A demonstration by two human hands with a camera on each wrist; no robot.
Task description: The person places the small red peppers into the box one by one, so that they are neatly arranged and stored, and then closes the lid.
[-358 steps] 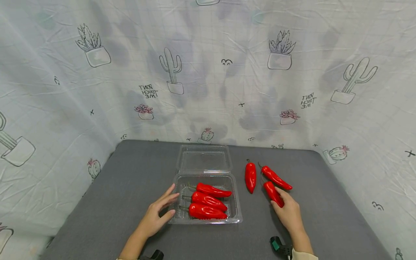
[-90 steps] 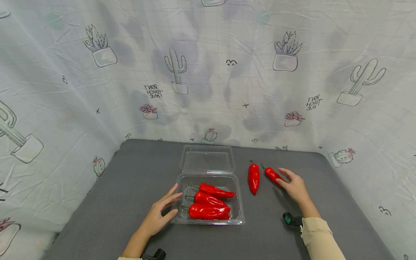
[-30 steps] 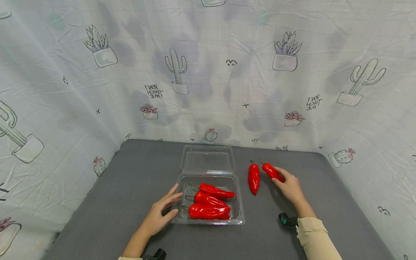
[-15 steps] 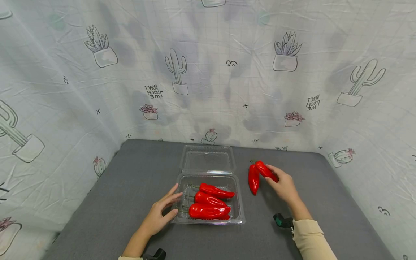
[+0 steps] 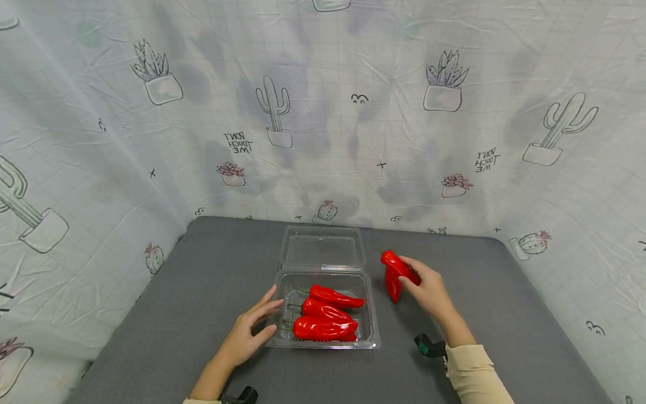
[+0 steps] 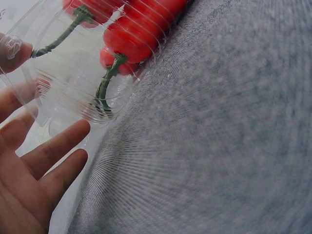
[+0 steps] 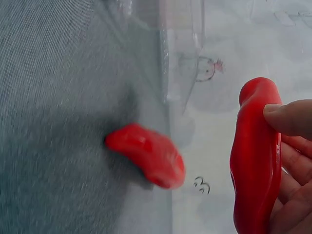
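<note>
I held the right hand (image 5: pixel 429 289) above the bench (image 5: pixel 232 264), fingers pinching a red pepper (image 5: pixel 395 262), having shifted left; the left hand (image 5: pixel 244 336) stayed spread beside the container (image 5: pixel 372 307).

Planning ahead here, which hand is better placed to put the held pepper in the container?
Likely the right hand: it grips the held pepper beside the open container. The left hand, at the container's left side, holds no pepper.
</note>
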